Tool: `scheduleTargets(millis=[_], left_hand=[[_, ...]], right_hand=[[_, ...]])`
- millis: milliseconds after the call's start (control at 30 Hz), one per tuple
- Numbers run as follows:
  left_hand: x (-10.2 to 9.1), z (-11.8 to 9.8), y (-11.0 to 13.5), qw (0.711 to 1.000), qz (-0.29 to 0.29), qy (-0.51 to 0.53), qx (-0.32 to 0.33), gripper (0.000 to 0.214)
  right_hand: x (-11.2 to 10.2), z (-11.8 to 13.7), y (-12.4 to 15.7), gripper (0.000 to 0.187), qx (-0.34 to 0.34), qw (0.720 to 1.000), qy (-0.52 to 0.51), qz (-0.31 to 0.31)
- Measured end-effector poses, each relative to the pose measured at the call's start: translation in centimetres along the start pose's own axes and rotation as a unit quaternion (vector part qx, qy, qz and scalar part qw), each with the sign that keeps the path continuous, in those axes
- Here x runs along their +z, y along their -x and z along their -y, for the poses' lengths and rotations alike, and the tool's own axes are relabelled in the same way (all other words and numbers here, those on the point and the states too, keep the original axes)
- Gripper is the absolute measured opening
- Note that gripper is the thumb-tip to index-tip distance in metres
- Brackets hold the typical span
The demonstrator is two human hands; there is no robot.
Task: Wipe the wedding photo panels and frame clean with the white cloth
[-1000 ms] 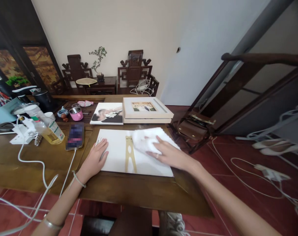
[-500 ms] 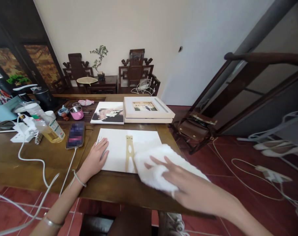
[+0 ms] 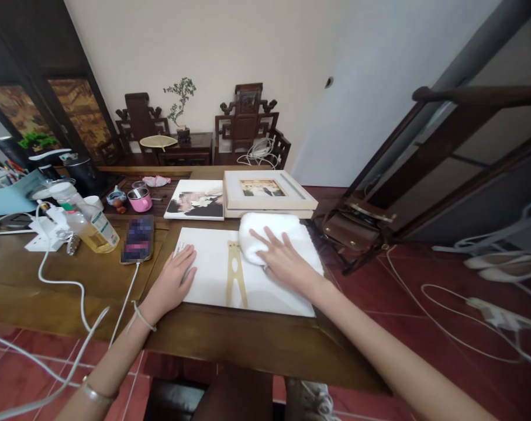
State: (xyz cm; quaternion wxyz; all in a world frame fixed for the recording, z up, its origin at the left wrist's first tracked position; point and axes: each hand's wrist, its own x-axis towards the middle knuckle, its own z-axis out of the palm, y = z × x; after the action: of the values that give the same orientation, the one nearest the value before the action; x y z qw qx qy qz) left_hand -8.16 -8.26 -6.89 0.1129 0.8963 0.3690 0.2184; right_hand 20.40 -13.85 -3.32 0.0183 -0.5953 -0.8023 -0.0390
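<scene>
A flat white album-like panel (image 3: 206, 283) with a gold, long-legged shape lies near the front edge of the wooden table. My left hand (image 3: 176, 278) rests flat on its left side, fingers stretched out and holding nothing. On the panel's upper right lies a folded white cloth (image 3: 253, 234). My right hand (image 3: 285, 260) presses this cloth down from above, with its fingers spread over the fabric. The cloth hides the panel's upper right part and reaches close to the boxed album behind.
Behind the panel are a photo album (image 3: 195, 200) and a boxed album (image 3: 269, 193). To the left are a phone (image 3: 138, 240) on a cable, a bottle (image 3: 96, 231), a pink cup (image 3: 140, 200) and a power strip (image 3: 46, 235). A wooden chair (image 3: 467, 111) stands right.
My right hand has moved the white cloth away from me, from the panel's lower right to its upper right, uncovering the lower right corner. My left hand stays in place.
</scene>
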Motion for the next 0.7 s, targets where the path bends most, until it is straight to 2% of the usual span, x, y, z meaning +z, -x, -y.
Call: scheduleTargets(millis=[100,267,367,467,600,700], left_hand=[[0.0,-0.1,0.0,1.0,-0.002,-0.003,-0.003,0.041],[0.1,-0.3,0.0,1.0,0.003,-0.013,-0.006,0.041],[0.1,-0.2,0.0,1.0,0.002,-0.011,-0.007,0.041],[0.1,-0.1,0.1,1.0,-0.003,-0.004,-0.002,0.041],[0.0,0.1,0.0,1.0,-0.001,-0.002,0.005,0.04],[0.0,0.1,0.0,1.0,0.003,-0.01,0.004,0.04]], right_hand=[[-0.1,1.5,2.4,0.038,-0.026,0.999,-0.019,0.011],[-1.6,5.0,8.6,0.031,-0.056,0.994,-0.075,0.057],[-1.9,5.5,9.7,0.03,-0.051,0.991,-0.105,0.066],[-1.6,3.8,7.7,0.03,-0.036,0.99,-0.127,0.051],[-0.9,0.0,2.1,0.034,-0.018,0.992,-0.122,0.03],[-0.6,-1.8,-1.1,0.041,-0.013,0.995,-0.097,0.029]])
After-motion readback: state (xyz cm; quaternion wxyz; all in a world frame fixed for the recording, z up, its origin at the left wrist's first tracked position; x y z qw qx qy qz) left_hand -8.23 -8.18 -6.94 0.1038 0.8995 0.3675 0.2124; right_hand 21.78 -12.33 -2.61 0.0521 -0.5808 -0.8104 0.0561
